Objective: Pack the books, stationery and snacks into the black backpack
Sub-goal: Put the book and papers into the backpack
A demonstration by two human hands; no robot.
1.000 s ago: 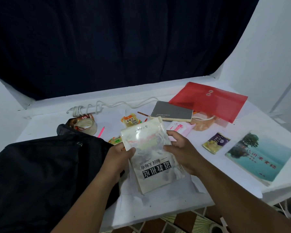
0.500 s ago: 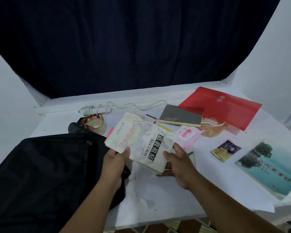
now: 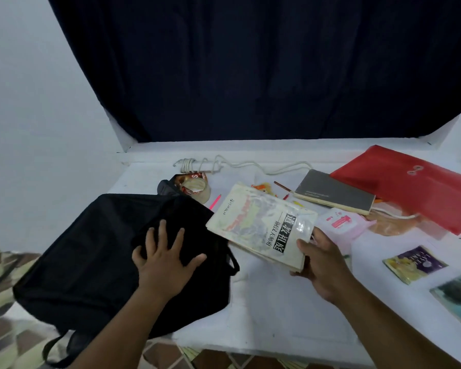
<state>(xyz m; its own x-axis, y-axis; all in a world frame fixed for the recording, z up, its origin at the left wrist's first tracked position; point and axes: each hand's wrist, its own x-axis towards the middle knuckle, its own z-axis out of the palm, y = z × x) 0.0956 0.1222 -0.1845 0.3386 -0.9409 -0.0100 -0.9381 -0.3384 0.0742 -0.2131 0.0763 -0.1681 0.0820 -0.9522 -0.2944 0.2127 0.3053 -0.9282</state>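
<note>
While left hand [image 3: 165, 258] flattens soft backpack [image 3: 91, 251], right hand [image 3: 321, 265] grips glossy book [image 3: 261, 225].

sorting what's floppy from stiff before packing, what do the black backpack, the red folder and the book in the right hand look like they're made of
Black backpack: looks like thin matte fabric, probably nylon; it sags and creases under the left hand.
Red folder: seemingly smooth, slightly glossy plastic, flat, with a string clasp.
Book: paper pages, worn glossy softcover; glare shows by the right hand.
</note>
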